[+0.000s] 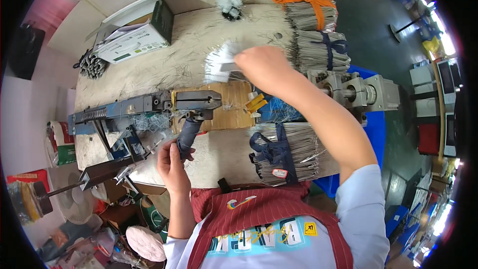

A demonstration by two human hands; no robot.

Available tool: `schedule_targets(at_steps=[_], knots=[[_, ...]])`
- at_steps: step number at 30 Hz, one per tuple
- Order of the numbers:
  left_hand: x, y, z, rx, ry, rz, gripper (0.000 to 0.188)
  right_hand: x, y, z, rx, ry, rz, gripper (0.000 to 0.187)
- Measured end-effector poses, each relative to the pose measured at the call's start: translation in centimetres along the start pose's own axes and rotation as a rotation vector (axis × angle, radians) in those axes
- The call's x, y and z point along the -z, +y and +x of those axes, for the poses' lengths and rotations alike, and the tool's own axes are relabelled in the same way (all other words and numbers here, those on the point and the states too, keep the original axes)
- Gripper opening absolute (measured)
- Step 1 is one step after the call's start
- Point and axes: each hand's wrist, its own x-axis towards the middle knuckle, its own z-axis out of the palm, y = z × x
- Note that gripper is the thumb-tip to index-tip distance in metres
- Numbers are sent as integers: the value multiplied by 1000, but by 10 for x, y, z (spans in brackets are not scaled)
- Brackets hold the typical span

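Note:
My left hand (174, 165) is closed around the lower end of a handle (189, 133) wrapped in dark cloth. That handle hangs from the dark metal arm of a bench machine (196, 100). Farther off, my right hand (261, 69) is closed, its fingers curled at the edge of a white piece (219, 64) with thin wires or bristles sticking out. What its fingertips hold is hidden. Below my right wrist, a small yellow metal part (256, 103) sits at the end of a wooden board (234, 99).
Tied bundles of thin metal rods (306, 157) lie on the right side of the table, with a metal shaft assembly (353, 92) between them. An open carton (137, 37) stands at back left. Loose wire bits (149, 122) lie by the machine. A blue bin (376, 144) stands beyond the right edge.

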Motion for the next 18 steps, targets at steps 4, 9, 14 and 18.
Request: schedule_targets(at_steps=[4, 9, 14, 18], knots=[[11, -6, 5, 48, -112, -61, 22, 19, -5, -19, -17, 198, 100, 6], [18, -16, -8, -11, -88, 282, 20, 84, -7, -135, -109, -70, 252, 14], [-5, 11, -17, -103, -215, 284, 15, 59, 19, -236, -343, -372, 308, 15], [-55, 37, -19, -239, -488, 346, 14, 60, 26, -250, -277, -218, 391, 18]])
